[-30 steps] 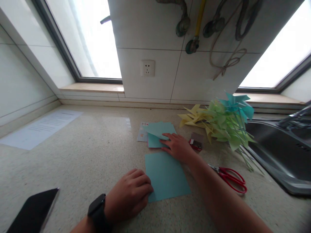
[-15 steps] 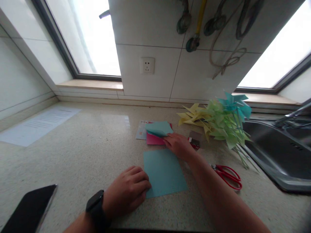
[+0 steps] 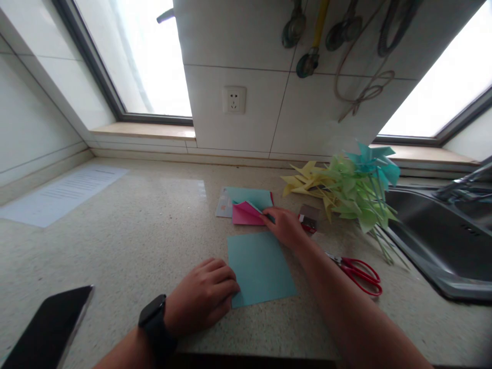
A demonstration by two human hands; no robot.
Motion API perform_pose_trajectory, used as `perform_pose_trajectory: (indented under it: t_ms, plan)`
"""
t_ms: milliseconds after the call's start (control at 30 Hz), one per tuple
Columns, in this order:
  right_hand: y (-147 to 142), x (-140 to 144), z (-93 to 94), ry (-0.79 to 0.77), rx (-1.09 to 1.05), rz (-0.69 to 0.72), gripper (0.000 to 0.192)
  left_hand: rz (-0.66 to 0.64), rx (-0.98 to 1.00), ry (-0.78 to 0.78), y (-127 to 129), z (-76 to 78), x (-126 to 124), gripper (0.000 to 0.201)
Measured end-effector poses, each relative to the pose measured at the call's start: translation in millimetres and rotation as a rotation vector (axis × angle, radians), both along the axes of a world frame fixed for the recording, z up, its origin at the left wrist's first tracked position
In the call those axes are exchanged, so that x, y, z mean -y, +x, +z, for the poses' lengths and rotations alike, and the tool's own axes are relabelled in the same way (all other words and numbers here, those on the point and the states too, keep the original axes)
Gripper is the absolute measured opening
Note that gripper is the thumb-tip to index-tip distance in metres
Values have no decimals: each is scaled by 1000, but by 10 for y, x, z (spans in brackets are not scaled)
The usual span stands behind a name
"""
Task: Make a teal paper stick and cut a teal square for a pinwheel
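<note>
The left hand (image 3: 203, 297) is resting loosely curled, pinning the flat teal paper square (image 3: 259, 267) on the speckled counter (image 3: 134, 241). The right hand (image 3: 286, 225) is pinching a curling pink sheet (image 3: 246, 214) off the paper stack (image 3: 249, 197).

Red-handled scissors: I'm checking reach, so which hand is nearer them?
Right. The right hand rests just left of the red-handled scissors; the left hand lies farther left.

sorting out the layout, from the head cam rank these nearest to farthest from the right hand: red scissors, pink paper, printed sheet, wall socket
From the right hand:
1. pink paper, at its fingertips
2. red scissors, on the counter to its right
3. wall socket, up on the tiled wall
4. printed sheet, far left on the counter
</note>
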State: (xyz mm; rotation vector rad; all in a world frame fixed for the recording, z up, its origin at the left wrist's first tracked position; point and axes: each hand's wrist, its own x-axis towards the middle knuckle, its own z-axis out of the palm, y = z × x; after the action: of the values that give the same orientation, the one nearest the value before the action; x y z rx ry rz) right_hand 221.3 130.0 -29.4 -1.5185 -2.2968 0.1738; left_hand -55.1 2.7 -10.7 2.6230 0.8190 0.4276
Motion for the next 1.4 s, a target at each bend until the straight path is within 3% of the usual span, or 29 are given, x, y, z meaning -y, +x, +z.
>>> perform_pose_trajectory:
  t_ms: [333,633,733,833,1100,1233,1400]
  plan:
    - [12,-62,-20,-47,-100,44,31,1,2,1,2,-4,-13,18]
    - [29,-37,-15,156,-117,-72,33,3,-1,17,2,6,-7,17]
    - [20,4,40,179,-58,-13,48,5,0,17,0,-9,-8,17]
    - [-23,54,86,154,46,98,52,8,3,19,1,-12,-9,18]
    - [-138,123,174,119,232,233,40,9,4,25,4,20,-3,19]
    - [-137,105,183,133,255,237,29,4,2,22,-4,15,3,18]
    - [-135,100,179,171,219,192,27,1,-2,13,-8,10,7,19]
